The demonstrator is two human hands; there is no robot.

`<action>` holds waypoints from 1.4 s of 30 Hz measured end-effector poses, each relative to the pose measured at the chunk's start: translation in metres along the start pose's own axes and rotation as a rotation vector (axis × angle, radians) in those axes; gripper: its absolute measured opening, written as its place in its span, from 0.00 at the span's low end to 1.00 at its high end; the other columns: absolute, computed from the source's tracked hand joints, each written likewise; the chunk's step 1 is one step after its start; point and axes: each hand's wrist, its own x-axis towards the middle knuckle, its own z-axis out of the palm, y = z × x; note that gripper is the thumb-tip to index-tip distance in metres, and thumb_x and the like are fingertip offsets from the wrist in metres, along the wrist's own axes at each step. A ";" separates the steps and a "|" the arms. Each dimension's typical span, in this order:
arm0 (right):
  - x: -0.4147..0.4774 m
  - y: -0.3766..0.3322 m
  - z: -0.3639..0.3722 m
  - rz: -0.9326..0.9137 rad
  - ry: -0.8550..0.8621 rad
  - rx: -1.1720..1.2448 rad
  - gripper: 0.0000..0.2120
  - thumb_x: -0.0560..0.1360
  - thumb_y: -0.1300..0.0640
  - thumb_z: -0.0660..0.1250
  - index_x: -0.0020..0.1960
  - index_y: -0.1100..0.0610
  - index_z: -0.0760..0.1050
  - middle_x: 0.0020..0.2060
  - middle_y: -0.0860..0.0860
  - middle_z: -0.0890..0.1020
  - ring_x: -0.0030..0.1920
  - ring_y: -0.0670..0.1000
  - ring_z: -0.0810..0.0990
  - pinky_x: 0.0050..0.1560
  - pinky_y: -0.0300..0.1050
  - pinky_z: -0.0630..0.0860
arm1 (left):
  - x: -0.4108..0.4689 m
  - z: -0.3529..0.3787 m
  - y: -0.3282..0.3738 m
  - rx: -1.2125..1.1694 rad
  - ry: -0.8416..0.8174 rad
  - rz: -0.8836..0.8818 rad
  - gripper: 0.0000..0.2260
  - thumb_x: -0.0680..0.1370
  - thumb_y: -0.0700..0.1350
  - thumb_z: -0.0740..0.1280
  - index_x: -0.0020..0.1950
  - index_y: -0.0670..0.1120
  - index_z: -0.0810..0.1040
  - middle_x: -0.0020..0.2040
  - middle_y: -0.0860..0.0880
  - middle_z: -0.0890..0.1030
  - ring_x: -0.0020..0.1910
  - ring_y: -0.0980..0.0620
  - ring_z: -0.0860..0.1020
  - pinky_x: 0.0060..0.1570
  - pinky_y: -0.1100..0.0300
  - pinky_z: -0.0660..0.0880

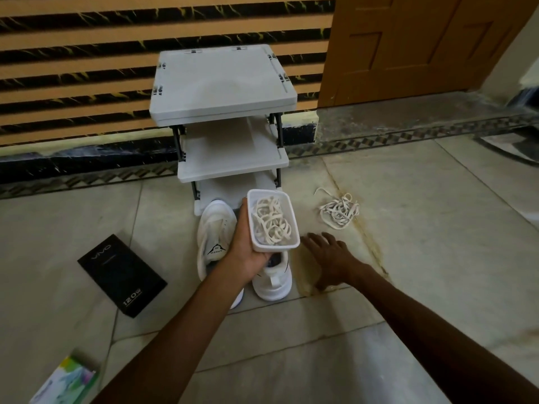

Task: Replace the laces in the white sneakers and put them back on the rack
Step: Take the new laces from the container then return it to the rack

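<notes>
Two white sneakers stand on the floor before the rack: the left sneaker [215, 234] and the right sneaker [272, 282], partly hidden by my arm. My left hand [248, 252] grips a white plastic tub [256, 242] from below, above the sneakers. Coiled white laces [269, 223] lie inside the tub. My right hand [329, 258] rests flat on the floor tiles, fingers spread, just right of the sneakers. A loose pile of laces [339, 211] lies on the floor beyond it. The grey three-tier rack [224, 83] stands against the wall.
A black phone box [122, 275] lies on the floor at left. A colourful box [68, 383] sits at the bottom left edge. A brown wooden door [423, 45] is at the back right, over a raised stone threshold.
</notes>
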 end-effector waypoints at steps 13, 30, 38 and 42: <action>-0.016 -0.014 -0.063 0.104 0.937 0.617 0.09 0.77 0.62 0.62 0.51 0.58 0.80 0.46 0.54 0.82 0.45 0.53 0.80 0.45 0.45 0.75 | -0.001 -0.001 0.001 0.025 0.047 0.024 0.26 0.79 0.65 0.57 0.64 0.47 0.78 0.54 0.45 0.83 0.51 0.45 0.82 0.52 0.47 0.77; -0.045 -0.067 -0.049 -0.535 0.694 0.426 0.26 0.82 0.45 0.52 0.77 0.53 0.59 0.77 0.48 0.61 0.77 0.47 0.57 0.75 0.45 0.59 | -0.010 0.006 0.019 -0.008 0.138 -0.013 0.33 0.77 0.68 0.56 0.68 0.43 0.74 0.54 0.40 0.82 0.52 0.44 0.80 0.56 0.47 0.76; -0.041 -0.059 -0.052 -0.602 0.733 0.688 0.21 0.82 0.59 0.58 0.75 0.53 0.65 0.73 0.47 0.68 0.75 0.45 0.62 0.74 0.47 0.62 | -0.013 0.009 0.019 0.019 0.100 -0.008 0.33 0.76 0.67 0.60 0.71 0.44 0.71 0.63 0.38 0.79 0.60 0.41 0.78 0.51 0.43 0.78; -0.035 -0.054 -0.058 -0.640 0.777 0.833 0.19 0.82 0.54 0.56 0.71 0.57 0.70 0.69 0.50 0.74 0.71 0.48 0.69 0.71 0.51 0.68 | -0.015 0.005 0.024 -0.020 0.058 -0.018 0.31 0.78 0.62 0.61 0.72 0.41 0.68 0.64 0.36 0.77 0.64 0.39 0.76 0.66 0.40 0.69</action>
